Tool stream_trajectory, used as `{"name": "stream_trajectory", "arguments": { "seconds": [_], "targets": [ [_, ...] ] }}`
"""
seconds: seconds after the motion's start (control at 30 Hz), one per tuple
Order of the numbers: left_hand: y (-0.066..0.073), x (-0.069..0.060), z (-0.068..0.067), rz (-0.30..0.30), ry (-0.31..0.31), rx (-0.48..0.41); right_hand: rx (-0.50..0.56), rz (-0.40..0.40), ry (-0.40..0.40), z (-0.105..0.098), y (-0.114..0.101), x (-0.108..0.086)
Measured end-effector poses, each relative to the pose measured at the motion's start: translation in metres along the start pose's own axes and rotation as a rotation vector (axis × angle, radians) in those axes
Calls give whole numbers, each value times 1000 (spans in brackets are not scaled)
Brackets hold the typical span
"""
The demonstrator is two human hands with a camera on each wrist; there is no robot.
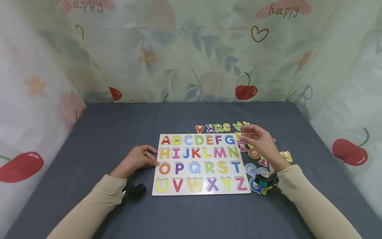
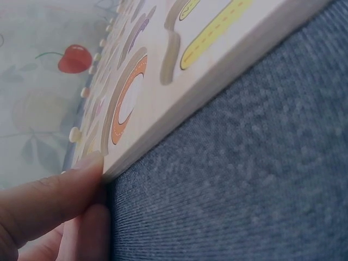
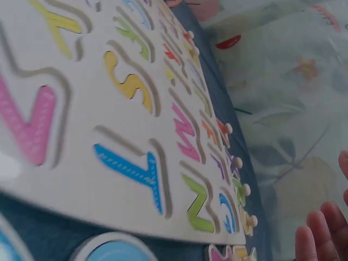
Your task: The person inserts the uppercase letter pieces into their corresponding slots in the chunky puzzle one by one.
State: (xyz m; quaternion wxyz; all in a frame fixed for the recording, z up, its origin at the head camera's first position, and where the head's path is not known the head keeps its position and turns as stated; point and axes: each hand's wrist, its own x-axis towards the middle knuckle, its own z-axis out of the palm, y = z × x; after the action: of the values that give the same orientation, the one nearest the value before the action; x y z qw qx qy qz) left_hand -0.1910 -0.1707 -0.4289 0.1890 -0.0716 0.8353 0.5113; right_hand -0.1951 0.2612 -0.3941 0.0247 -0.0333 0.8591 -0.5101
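"Where's the board?"

"The white wooden alphabet board [image 1: 185,160] lies flat on the dark grey cloth [image 1: 191,215] in front of me, coloured letters facing up."

"And your hands?"

"My left hand [image 1: 139,157] is at the board's left edge, thumb [image 2: 89,161] touching it, fingers loosely bent; I can't make out a firm pinch. My right hand [image 1: 260,139] hovers by the far right corner, thumb and fingers parted, with nothing visible between them."

"How much is filled?"

"Little, I'd judge. Only the knobbed red A piece [image 1: 165,140] and the knobbed yellow B piece [image 1: 177,140] look seated, side by side in the top row. From C to Z I see only printed recesses, so nearly the whole alphabet is left."

"What about the loose pieces?"

"Just beyond the far edge stand a red V piece [image 1: 199,128], a purple X piece [image 1: 210,127], a green R piece [image 1: 218,127] and a yellow S piece [image 1: 226,127], with more towards the corner. Others crowd the right side, among them an orange O-shaped piece [image 1: 254,153] and a round blue piece [image 1: 251,169]. My right hand and wrist hide part of that group, so I can't count it."
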Motion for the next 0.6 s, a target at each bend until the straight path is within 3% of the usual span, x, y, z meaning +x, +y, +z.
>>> {"name": "stream_trajectory", "arguments": {
  "seconds": [0.27, 0.6],
  "targets": [
    [1, -2, 0, 4, -6, 11, -27, 0, 69, -14, 17, -47],
    [2, -3, -1, 0, 1, 10, -169, 93, 0, -32, 27, -90]
  ]
}}
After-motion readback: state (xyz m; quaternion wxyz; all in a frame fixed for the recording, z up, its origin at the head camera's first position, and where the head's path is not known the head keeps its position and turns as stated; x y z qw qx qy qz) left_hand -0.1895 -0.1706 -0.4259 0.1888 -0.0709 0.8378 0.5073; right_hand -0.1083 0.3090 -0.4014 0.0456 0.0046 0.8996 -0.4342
